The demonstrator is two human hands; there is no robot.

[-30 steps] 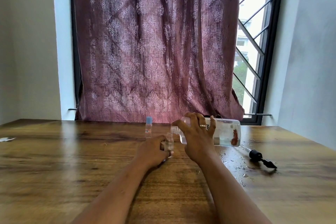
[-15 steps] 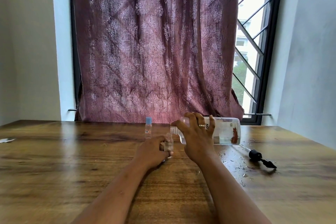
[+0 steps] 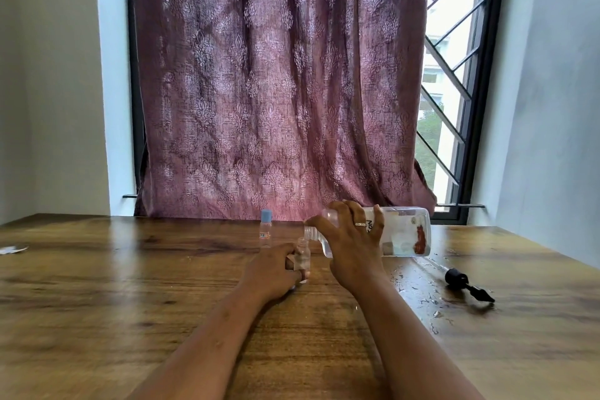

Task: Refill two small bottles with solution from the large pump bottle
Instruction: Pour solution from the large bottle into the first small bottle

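Head view: at centre frame the right hand (image 3: 352, 248) grasps the large bottle (image 3: 402, 232), tipped nearly flat with its open neck over the uncapped small bottle (image 3: 303, 256), around which the left hand (image 3: 276, 269) curls on the wooden table (image 3: 130, 286). A blue-capped small bottle (image 3: 266, 232) stands just behind, and the black pump head (image 3: 467, 284) lies at right among wet drops.

Mauve curtain (image 3: 276, 91) with pale damask pattern before me, brown wood-grain table (image 3: 130, 302), small bottle (image 3: 266, 235) with blue cap (image 3: 266, 215), clear big bottle (image 3: 406, 234) in my right hand (image 3: 352, 247) with red mark (image 3: 420, 239), black pump (image 3: 467, 284)
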